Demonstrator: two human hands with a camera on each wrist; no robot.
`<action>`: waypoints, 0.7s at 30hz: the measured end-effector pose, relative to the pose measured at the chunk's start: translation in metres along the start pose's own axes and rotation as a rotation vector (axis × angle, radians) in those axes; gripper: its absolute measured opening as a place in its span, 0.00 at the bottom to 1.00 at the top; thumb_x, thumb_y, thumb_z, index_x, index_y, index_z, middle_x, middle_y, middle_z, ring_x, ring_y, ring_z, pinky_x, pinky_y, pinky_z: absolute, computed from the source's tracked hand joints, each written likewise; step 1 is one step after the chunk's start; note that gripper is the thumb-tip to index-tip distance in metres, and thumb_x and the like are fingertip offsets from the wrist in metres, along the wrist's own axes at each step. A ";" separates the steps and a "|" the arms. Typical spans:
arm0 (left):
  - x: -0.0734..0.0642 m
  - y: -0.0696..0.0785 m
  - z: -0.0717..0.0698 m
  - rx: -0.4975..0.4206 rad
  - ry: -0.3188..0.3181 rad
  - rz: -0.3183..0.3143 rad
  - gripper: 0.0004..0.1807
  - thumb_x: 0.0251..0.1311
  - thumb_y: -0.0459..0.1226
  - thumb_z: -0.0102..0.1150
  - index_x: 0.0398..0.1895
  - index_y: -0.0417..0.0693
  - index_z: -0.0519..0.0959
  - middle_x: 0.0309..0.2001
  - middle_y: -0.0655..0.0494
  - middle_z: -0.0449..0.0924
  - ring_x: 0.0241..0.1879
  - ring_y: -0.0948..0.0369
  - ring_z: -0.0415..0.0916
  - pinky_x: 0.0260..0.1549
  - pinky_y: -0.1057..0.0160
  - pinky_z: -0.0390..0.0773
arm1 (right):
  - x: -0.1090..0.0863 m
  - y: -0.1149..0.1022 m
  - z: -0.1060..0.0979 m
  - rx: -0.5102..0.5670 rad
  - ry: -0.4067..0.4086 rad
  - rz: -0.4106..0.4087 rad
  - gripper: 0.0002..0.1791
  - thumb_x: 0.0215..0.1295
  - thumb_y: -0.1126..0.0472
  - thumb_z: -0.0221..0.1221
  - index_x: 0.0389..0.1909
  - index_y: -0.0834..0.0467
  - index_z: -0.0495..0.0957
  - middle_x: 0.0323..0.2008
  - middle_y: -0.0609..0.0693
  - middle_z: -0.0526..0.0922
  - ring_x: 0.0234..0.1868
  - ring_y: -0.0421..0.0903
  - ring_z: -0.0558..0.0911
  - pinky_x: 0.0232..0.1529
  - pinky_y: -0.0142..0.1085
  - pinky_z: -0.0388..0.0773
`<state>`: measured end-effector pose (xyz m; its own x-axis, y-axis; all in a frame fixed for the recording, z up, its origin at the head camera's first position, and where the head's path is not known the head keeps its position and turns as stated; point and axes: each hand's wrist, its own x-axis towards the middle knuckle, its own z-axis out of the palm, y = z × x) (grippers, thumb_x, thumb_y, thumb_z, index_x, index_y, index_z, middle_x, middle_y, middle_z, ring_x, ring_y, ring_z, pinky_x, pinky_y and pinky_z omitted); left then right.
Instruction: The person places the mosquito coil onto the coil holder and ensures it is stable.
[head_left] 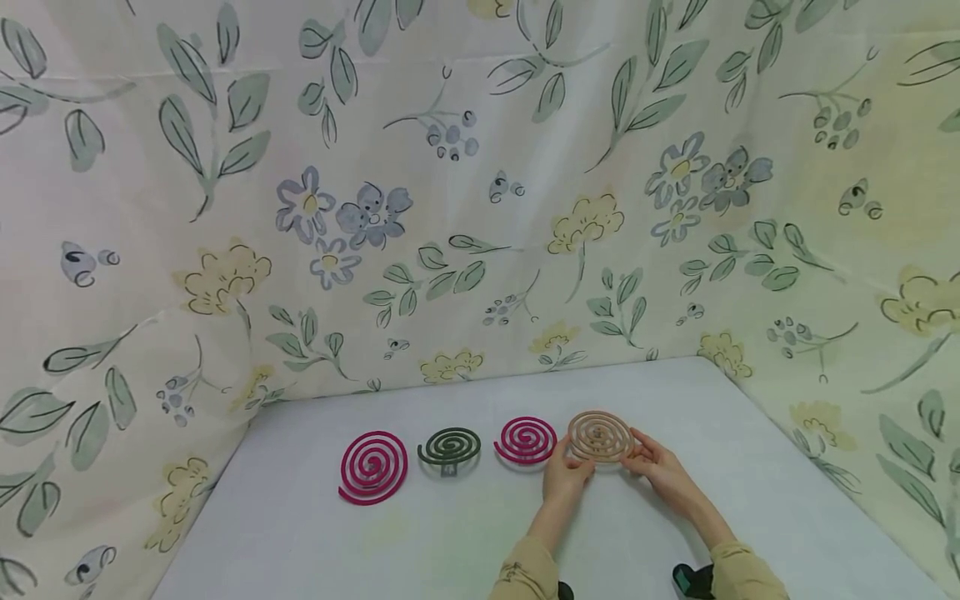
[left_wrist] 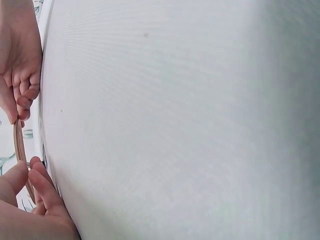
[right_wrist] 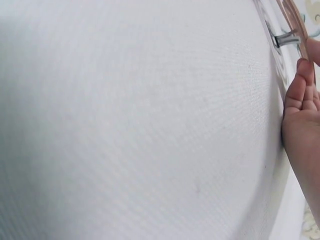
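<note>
A tan mosquito coil [head_left: 600, 458] is held at its edge by both hands at the right end of a row of coils. My left hand [head_left: 564, 482] pinches its left rim between thumb and fingers. On the opposite rim, my right hand [head_left: 667, 473] grips with thumb and fingertips. Seen edge-on in the left wrist view, the tan coil [left_wrist: 19, 142] spans the two hands. Under it, the right wrist view shows a small metal stand [right_wrist: 287, 39], close to the table. Directly left of my left hand is a pink mosquito coil [head_left: 525, 460].
Further left, a dark green mosquito coil [head_left: 450, 460] is raised on a small stand [head_left: 448, 471]. A second pink coil [head_left: 372, 502] lies at the row's left end. All are on a white-covered table [head_left: 420, 550], with a floral cloth [head_left: 480, 317] hanging behind and at the sides.
</note>
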<state>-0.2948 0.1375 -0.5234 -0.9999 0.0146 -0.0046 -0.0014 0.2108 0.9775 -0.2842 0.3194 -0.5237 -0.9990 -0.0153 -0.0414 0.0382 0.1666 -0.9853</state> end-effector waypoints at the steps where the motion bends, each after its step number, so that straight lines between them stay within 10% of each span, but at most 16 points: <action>1: 0.000 0.000 0.000 -0.012 -0.005 -0.003 0.33 0.50 0.33 0.66 0.62 0.42 0.69 0.19 0.61 0.74 0.18 0.70 0.67 0.20 0.73 0.69 | 0.000 0.000 0.000 0.002 -0.001 -0.005 0.41 0.63 0.68 0.56 0.71 0.71 0.44 0.37 0.46 0.73 0.33 0.32 0.73 0.34 0.27 0.71; 21: -0.002 0.001 -0.003 -0.080 -0.031 -0.002 0.32 0.52 0.30 0.64 0.63 0.38 0.68 0.18 0.58 0.76 0.16 0.70 0.68 0.20 0.73 0.72 | 0.000 0.002 0.000 0.008 0.003 -0.016 0.41 0.62 0.68 0.57 0.71 0.71 0.45 0.36 0.46 0.71 0.32 0.33 0.72 0.34 0.27 0.70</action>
<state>-0.2925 0.1346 -0.5216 -0.9989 0.0448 -0.0118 -0.0058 0.1322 0.9912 -0.2846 0.3197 -0.5261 -0.9996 -0.0148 -0.0248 0.0222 0.1588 -0.9871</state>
